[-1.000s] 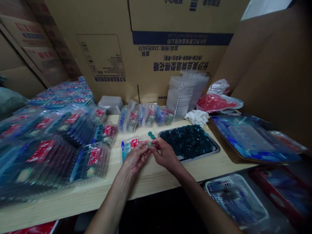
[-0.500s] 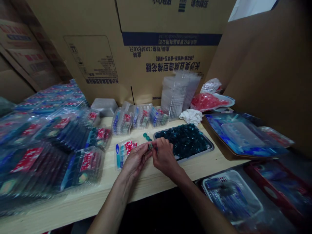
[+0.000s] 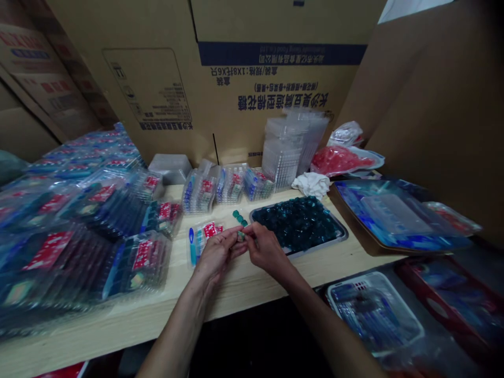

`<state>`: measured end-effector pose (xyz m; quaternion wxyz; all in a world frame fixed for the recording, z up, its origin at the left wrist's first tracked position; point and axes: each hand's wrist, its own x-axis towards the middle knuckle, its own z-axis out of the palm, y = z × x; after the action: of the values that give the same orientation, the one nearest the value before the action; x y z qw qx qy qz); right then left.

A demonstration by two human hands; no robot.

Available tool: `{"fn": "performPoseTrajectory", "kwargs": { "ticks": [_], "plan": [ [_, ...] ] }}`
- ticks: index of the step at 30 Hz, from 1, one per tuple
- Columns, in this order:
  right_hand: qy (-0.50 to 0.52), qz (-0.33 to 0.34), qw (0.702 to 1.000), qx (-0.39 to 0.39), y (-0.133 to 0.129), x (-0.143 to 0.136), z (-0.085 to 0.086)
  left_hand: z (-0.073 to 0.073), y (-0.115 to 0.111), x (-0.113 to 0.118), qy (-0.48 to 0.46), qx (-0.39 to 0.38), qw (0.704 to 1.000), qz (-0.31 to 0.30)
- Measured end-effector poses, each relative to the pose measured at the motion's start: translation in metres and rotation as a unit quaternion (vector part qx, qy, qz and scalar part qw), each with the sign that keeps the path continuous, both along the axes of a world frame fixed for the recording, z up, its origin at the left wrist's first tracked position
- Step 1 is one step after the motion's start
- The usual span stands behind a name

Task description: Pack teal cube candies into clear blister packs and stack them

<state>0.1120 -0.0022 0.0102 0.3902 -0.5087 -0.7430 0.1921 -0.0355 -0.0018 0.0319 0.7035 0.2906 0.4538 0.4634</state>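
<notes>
Pinching a small greenish piece point(image 3: 240, 237) between the fingertips of both, your left hand point(image 3: 216, 253) and right hand point(image 3: 266, 247) are together over the front middle of the desk point(image 3: 252, 283). Loose green pieces point(image 3: 239, 217) lie just beyond; a tray point(image 3: 345, 231) of dark pieces is to the right, a clear pack point(image 3: 199, 240) to the left. Keep your left grip steady and your right fingertips light, to avoid crushing it.

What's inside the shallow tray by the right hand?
The tray holds a heap of dark teal, shiny pieces. The heap hides the tray's floor, so anything beneath can't be seen.
</notes>
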Motion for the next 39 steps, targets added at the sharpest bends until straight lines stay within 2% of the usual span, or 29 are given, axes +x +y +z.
{"fn": "performPoseTrajectory", "kwargs": {
  "ticks": [4,10,15,21,27,30,36,39],
  "plan": [
    [0.043,0.037,0.998,0.006,0.004,-0.002,-0.004,-0.002,-0.002,-0.006,0.006,0.001,1.000,0.009],
    [-0.021,0.005,0.999,0.033,-0.003,-0.013,0.001,-0.004,-0.006,-0.009,0.051,0.020,0.998,0.035],
    [0.055,0.049,0.997,0.002,-0.002,-0.015,-0.001,-0.009,-0.010,-0.013,0.117,0.112,0.986,0.034],
    [0.112,0.071,0.991,-0.019,0.001,-0.020,0.000,-0.007,-0.018,-0.018,0.234,0.211,0.948,0.046],
    [0.110,0.059,0.991,-0.055,0.001,-0.031,0.004,-0.008,-0.023,-0.021,0.398,0.278,0.872,0.057],
    [0.090,0.050,0.994,-0.039,0.003,-0.031,0.004,-0.010,-0.024,-0.024,0.436,0.293,0.850,0.044],
    [0.069,0.059,0.995,-0.038,0.007,-0.031,0.003,-0.015,-0.023,-0.029,0.395,0.279,0.874,0.038],
    [0.068,0.057,0.995,-0.048,0.004,-0.034,0.004,-0.014,-0.024,-0.028,0.416,0.282,0.863,0.053]
  ]
}}
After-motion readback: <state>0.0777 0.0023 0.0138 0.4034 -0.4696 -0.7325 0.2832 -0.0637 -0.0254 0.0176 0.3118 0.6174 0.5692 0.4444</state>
